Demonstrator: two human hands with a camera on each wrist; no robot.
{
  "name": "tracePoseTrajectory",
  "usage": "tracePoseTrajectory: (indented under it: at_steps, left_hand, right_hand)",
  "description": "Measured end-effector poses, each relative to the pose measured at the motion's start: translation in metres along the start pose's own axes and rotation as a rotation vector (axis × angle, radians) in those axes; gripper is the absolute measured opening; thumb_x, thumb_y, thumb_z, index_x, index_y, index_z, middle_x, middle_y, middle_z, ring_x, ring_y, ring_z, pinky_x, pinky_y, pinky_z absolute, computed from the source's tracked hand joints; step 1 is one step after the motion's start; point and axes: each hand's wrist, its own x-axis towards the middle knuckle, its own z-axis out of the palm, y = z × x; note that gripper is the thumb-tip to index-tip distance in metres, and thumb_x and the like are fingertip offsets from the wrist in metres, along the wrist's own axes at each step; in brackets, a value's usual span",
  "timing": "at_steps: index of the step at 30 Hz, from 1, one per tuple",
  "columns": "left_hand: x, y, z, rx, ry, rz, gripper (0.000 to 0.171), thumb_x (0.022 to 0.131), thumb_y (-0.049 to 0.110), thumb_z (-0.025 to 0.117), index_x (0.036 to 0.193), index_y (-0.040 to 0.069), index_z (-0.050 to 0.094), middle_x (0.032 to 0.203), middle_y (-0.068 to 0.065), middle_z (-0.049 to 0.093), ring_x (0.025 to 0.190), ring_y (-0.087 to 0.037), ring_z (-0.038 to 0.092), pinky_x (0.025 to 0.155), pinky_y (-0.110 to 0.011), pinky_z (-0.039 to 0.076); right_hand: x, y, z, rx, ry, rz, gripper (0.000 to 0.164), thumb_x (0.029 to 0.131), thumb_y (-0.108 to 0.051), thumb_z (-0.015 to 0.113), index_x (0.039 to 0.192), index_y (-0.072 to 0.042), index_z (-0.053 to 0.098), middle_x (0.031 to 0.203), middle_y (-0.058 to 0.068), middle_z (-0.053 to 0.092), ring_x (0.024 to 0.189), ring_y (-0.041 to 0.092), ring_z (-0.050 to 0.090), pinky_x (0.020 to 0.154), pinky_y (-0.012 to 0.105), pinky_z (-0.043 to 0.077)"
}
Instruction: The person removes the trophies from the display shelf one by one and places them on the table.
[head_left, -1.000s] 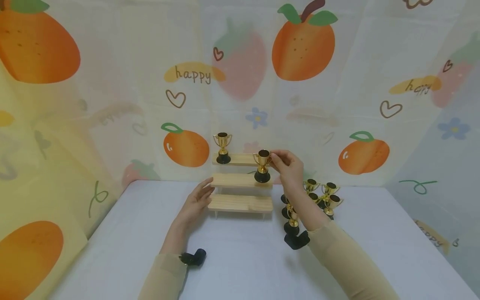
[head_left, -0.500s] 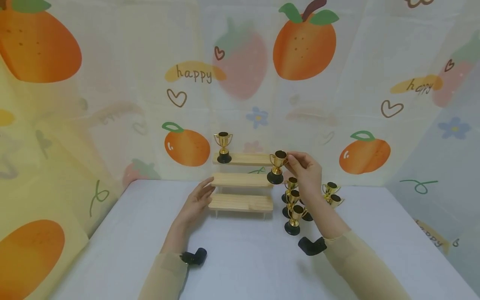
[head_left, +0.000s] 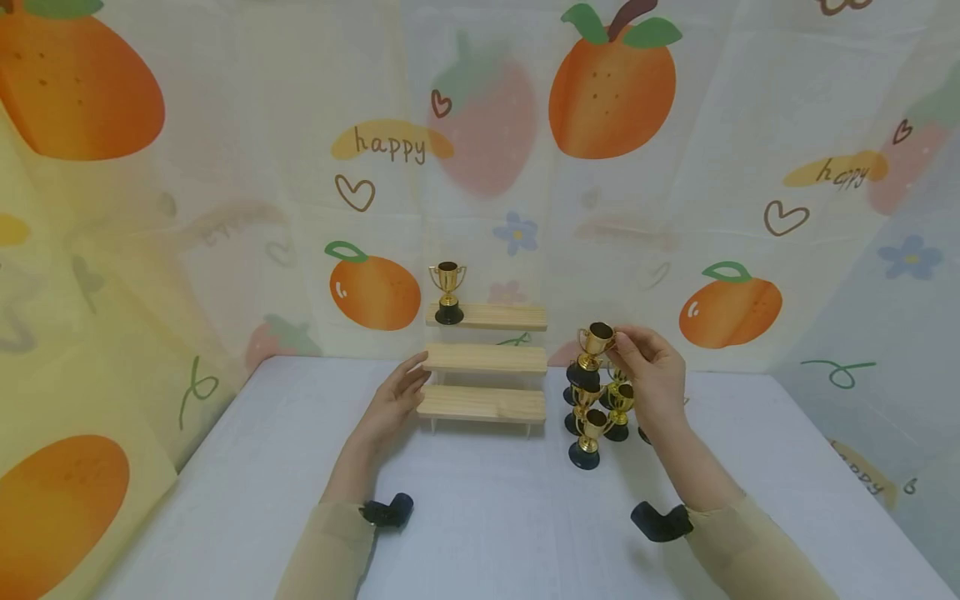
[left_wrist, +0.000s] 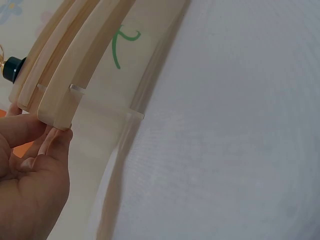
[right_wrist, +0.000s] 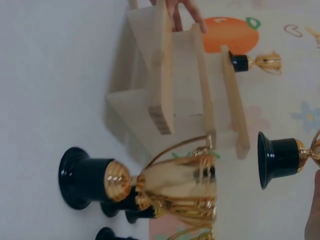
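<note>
My left hand [head_left: 393, 400] is at the left end of a three-tier wooden display shelf [head_left: 483, 404]; in the left wrist view its thumb and fingers [left_wrist: 57, 145] grip the board ends. One gold trophy cup [head_left: 447, 283] with a black base stands on the top tier, at its left end. My right hand [head_left: 652, 375] pinches another trophy cup [head_left: 597, 340] by one handle, held upright over the group right of the shelf. In the right wrist view, that held cup's black base [right_wrist: 277, 157] shows at the right edge.
Several more trophy cups [head_left: 588, 446] stand close together on the white table [head_left: 487, 517], right of the shelf. My right hand hides part of the group. A fruit-printed cloth [head_left: 480, 208] hangs behind the table.
My right hand has carried its trophy cup from in front of the shelf's right end rightward and down, over the other cups. My left hand has stayed at the shelf's left end.
</note>
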Motion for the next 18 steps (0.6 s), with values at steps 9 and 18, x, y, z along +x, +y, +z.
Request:
tracePoseTrajectory:
  at_steps: [9,18]
  left_hand:
    - [0.001,0.0,0.001,0.0,-0.002,-0.01,0.064,0.099,0.001,0.049,0.155,0.025,0.03,0.164,-0.017,0.024,0.154,-0.033,0.023,0.124,-0.052,0.024]
    - [0.0,-0.001,0.0,0.014,0.0,0.002,0.063,0.1,0.001,0.049,0.155,0.023,0.029,0.163,-0.018,0.024,0.154,-0.034,0.023,0.122,-0.051,0.026]
  right_hand:
    - [-0.008,0.005,-0.029,0.053,0.074,0.039,0.012,0.09,-0.015,0.068,0.101,-0.012,0.07,0.091,-0.009,0.072,0.086,0.002,0.071,0.083,0.018,0.058]
    - [-0.016,0.004,-0.047,0.113,0.094,0.058,0.007,0.089,-0.012,0.069,0.095,-0.014,0.072,0.087,-0.008,0.073,0.08,0.003,0.073,0.081,0.019,0.059]
